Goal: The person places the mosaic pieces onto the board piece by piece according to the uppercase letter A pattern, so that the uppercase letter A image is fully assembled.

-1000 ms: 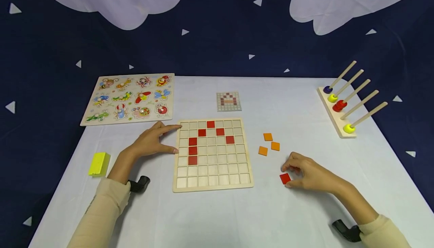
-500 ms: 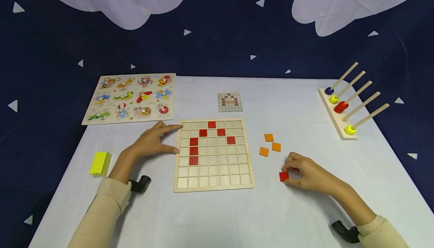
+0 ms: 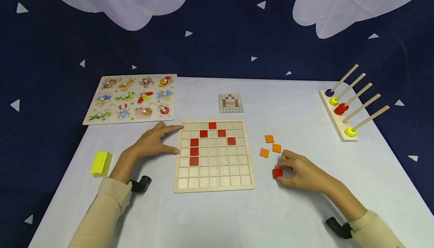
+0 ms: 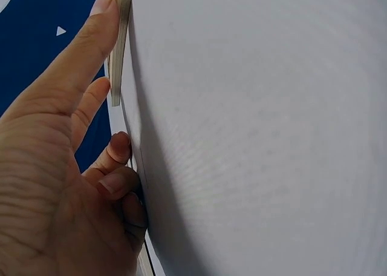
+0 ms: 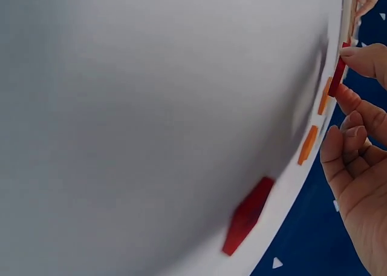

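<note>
A square wooden grid board (image 3: 213, 186) lies mid-table, with several red tiles (image 3: 194, 151) in its upper and left cells. My left hand (image 3: 152, 141) rests at the board's left edge, thumb and index finger spread apart and touching it. Its other fingers curl loosely in the left wrist view. To the right of the board, my right hand (image 3: 298, 170) pinches a red tile (image 5: 340, 70) between thumb and fingertip, raised over the table. Another red tile (image 5: 248, 215) lies on the cloth below that hand, hidden in the head view.
Several orange tiles (image 3: 269, 139) lie right of the board. A small pattern card (image 3: 230, 108) sits behind it. An insect puzzle board (image 3: 135, 89) is back left, a yellow block (image 3: 101, 163) left, and a wooden peg stand (image 3: 333, 121) with coloured beads back right.
My right hand has picked up the red tile from the table and carried it a little left toward the board. The left hand has stayed at the board's edge.
</note>
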A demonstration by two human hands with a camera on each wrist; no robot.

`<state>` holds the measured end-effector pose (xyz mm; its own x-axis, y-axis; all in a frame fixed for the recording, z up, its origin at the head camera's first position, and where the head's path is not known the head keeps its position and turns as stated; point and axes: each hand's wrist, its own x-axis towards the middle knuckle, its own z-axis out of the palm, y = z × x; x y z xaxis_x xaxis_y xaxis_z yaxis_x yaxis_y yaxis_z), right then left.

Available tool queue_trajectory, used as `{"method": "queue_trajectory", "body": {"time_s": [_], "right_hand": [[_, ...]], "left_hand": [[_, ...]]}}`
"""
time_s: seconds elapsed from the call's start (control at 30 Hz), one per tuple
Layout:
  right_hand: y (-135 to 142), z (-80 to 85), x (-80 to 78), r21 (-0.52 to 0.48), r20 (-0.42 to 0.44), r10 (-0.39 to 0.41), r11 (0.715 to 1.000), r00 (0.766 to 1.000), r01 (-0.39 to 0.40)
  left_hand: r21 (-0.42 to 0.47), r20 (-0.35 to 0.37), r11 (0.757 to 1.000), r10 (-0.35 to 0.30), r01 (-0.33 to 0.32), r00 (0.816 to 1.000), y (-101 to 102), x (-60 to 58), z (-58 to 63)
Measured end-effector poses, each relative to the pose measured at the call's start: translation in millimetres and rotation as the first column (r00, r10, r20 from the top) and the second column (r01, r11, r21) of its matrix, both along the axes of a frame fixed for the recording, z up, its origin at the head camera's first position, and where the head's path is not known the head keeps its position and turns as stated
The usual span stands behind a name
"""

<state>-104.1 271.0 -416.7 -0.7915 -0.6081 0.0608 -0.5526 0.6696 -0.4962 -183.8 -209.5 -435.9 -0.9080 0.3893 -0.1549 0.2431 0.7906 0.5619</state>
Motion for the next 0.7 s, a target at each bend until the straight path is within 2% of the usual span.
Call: {"method": "queue_trajectory", "body": {"time_s": [0.33,0.7], "right_hand": [[-30,10.0,-23.0,-0.053,-0.03,0.068,0.996,0.997,-0.069],[-72,19.3,-52.0,-0.067,0.038,0.111,0.992,0.993,-0.109]], "left_hand": [[-0.01,0.004,1.0,0.001,-0.001,1.0,-1,-0.5,-1.2],[-0.002,0.007,1.0,0.002,-0.002,1.0,-1,-1.1,-1.7]]}}
